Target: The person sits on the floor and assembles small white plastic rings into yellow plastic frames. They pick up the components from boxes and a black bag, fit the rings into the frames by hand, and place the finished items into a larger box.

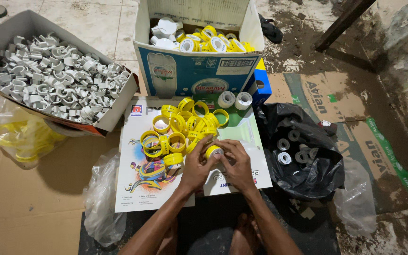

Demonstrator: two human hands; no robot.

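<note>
far left, box of white clips (55, 75), untouched. pile of loose yellow rings (180, 127) on a printed cardboard sheet (138, 189), many left by our guess. left hand (195, 165) and right hand (237, 163) both clenched on one yellow-ringed tape roll (213, 152). finished rolls fill the upper carton (194, 71). right, black bag (303, 151) of bare spools. flattened cardboard over a dirty, wet tiled floor (393, 94).

Yellow plastic rings (180, 127) in a heap at frame centre, on a white printed sheet (138, 186) with a multicolour swirl pattern. Grey-white plastic clips (55, 78) fill the carton at upper left. Blue-and-white cardboard box (194, 71) at top centre holds yellow-and-white tape rolls (208, 42). Black plastic bag (308, 174) at right holds grey-and-white spools (293, 151). Yellow-tinted clear bag (24, 134) at left.
</note>
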